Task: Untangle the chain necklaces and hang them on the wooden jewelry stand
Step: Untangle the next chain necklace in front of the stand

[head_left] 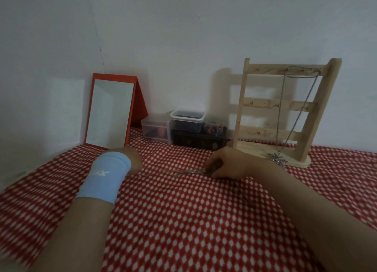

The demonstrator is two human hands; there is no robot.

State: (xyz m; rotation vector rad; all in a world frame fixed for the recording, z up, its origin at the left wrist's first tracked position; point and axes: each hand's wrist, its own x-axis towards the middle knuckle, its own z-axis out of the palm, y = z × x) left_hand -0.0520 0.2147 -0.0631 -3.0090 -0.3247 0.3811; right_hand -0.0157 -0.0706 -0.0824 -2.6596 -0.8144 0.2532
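1. Work surface: we see a red-and-white patterned cloth (183, 220) covering the surface on which all items rest. Whether it lies on a bench or a bed, we cannot tell.

2. Loose chain necklace (177, 172): it lies on the cloth, stretched roughly level between the 2 hands. Its fine detail is blurred, so we cannot tell whether it is 1 chain or several.

3. Right hand (228, 163): it rests on the cloth just in front of the stand base. Its fingers are curled together and pinch the right end of the loose chain.

4. Left hand (131, 159): it sits at the left end of the chain, with a light blue wristband (108, 175) on the wrist. The fingers are hidden behind the wrist, so we cannot tell whether they are apart or closed.

5. Wooden jewelry stand (263, 104): it stands upright at the back right, near the wall, with 3 cross rails. 1 hung necklace (281, 112) loops over the top rail on the right side and hangs down. Its leaf-shaped pendant (277, 159) reaches the stand base.

6. Other items: a red-framed mirror (110, 112) leans at the back left. Between mirror and stand sit a clear plastic box (156, 128), a lidded container (187, 120) and a dark box (199, 141) beneath it.
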